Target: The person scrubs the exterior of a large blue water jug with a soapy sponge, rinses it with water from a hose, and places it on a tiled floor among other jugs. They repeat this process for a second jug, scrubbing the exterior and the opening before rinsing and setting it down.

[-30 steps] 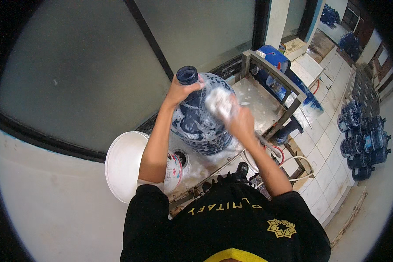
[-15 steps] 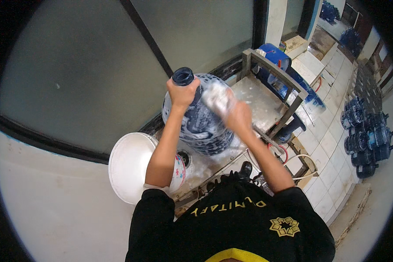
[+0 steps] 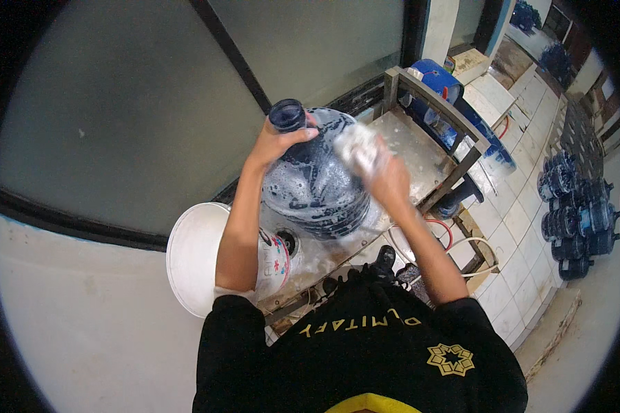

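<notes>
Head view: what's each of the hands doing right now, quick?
Left hand: closed, holding the jug by its neck.
Right hand: closed, holding a white wad, blurred, against the jug.

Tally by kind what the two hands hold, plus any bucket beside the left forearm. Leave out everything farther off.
Large soapy bottle, gripped at its neck by the left hand: 1
White sudsy wad, in the right hand: 1
White bucket: 1
Total: 3
</notes>
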`<state>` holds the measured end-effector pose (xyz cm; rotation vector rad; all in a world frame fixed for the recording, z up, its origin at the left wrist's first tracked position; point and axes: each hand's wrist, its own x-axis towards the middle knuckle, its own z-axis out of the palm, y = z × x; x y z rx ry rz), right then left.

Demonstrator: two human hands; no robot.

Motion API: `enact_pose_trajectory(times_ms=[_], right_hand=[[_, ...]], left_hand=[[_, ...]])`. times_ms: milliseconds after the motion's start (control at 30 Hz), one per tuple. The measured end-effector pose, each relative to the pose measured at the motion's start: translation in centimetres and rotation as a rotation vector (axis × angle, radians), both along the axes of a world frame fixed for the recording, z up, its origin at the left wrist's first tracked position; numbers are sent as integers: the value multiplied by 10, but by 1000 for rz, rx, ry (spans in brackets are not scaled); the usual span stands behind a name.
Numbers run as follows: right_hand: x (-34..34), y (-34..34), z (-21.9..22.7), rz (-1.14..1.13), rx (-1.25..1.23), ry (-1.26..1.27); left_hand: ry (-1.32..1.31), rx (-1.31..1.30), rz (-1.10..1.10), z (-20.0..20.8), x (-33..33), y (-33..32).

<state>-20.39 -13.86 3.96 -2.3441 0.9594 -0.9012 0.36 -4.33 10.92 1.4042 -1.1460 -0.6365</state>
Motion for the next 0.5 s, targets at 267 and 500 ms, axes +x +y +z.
enact_pose_trajectory(times_ms=[267, 500], right_hand=[[-4, 93, 14, 349, 36, 165], [16, 20, 44, 80, 20, 202]], left_hand=[[-256, -83, 130, -23, 3, -14], [-163, -141, 859, -30, -16, -24]])
